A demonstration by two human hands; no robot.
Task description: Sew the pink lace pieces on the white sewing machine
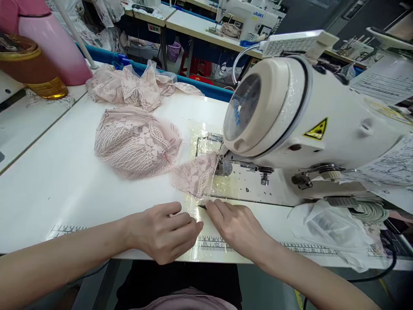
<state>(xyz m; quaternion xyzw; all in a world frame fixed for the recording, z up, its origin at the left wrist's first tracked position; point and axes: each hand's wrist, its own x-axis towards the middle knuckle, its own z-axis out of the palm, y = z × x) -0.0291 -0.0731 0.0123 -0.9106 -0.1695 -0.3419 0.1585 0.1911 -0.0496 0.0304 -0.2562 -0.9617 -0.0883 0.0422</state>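
My right hand is closed in a pinch in front of the sewing machine. A small dark pointed tool pokes out from its fingertips; most of it is hidden, so its exact kind does not show. Right by those fingers lies the near end of a pink lace piece, which runs up to the needle area. My left hand is curled above the table's front edge, with its fingertips turned toward my right hand. Whatever its fingers may hold is hidden. A pink lace bra cup rests to the left, joined to the lace piece.
More crumpled lace lies at the back of the white table. Far left stand a pink bottle and an amber jar. A printed ruler follows the front edge. White sheer fabric sits at the right.
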